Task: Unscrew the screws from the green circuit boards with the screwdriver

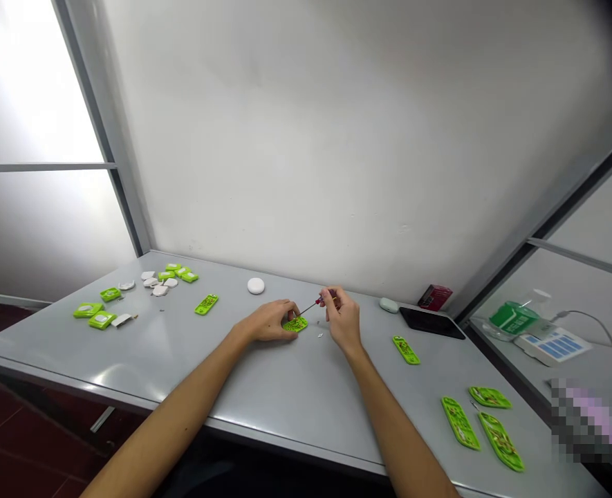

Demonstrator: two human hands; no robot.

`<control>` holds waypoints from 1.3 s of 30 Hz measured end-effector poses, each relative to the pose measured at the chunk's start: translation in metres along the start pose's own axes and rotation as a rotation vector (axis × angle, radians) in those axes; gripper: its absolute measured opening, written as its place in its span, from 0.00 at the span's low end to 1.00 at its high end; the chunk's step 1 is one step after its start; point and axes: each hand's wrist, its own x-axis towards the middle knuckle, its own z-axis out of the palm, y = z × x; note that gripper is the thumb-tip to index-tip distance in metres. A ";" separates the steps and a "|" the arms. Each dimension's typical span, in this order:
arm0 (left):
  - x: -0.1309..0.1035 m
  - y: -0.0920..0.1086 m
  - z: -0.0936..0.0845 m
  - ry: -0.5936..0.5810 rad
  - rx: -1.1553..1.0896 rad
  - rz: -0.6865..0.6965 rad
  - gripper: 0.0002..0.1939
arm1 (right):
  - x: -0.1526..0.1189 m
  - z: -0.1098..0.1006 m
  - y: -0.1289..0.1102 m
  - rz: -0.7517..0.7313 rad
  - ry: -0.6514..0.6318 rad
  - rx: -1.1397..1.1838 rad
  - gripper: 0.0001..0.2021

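Note:
Near the middle of the grey table (264,387), my left hand (272,321) holds a green plastic piece (296,324) by its left end, flat on the tabletop. My right hand (341,317) grips a screwdriver (318,301) with a red part at its handle. The thin shaft slants down to the left, and its tip is at the upper side of the green piece, beside my left fingertips. Whether the tip sits in a screw is too small to tell. A small white part (320,335) lies between my hands.
Several green pieces and white covers (160,290) lie at the left. A round white case (256,286) stands behind. At the right are a black tablet (432,323), a red box (435,297) and more green shells (460,422).

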 end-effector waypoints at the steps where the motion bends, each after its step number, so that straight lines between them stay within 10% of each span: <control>1: 0.000 0.000 0.000 0.000 0.002 0.001 0.22 | 0.000 0.000 0.000 -0.001 0.001 -0.005 0.22; 39: 0.001 -0.001 0.000 -0.005 -0.009 0.015 0.21 | 0.001 -0.003 0.001 -0.025 0.036 -0.129 0.21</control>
